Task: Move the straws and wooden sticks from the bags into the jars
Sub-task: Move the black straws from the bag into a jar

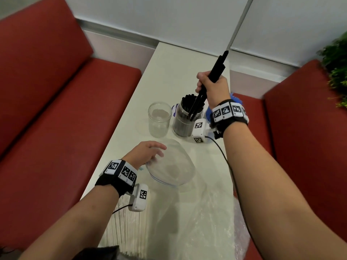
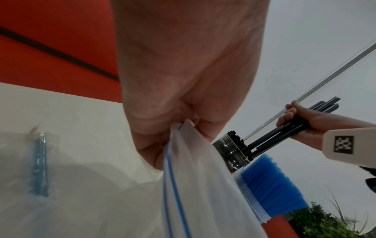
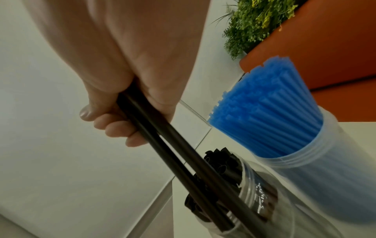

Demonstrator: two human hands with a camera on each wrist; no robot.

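Note:
My right hand [image 1: 208,85] grips a bundle of black straws [image 1: 216,70], their lower ends poking into a clear jar [image 1: 185,119] packed with black straws [image 3: 221,162]. Just left of it stands an empty clear jar [image 1: 159,119]. Behind my right wrist a jar holds blue straws [image 3: 270,116]. My left hand [image 1: 148,152] pinches the rim of an open, empty zip bag [image 1: 169,166], its blue seal line [image 2: 173,185] showing in the left wrist view. Pale wooden sticks [image 1: 120,228] lie in a bag under my left forearm.
The white table [image 1: 169,72] is narrow, with red bench seats [image 1: 65,119] on both sides and a wall at the far end. A green plant [image 1: 336,72] stands at the right. Crumpled clear plastic [image 1: 216,222] covers the near table. Another bag's blue zip strip [image 2: 39,169] lies left.

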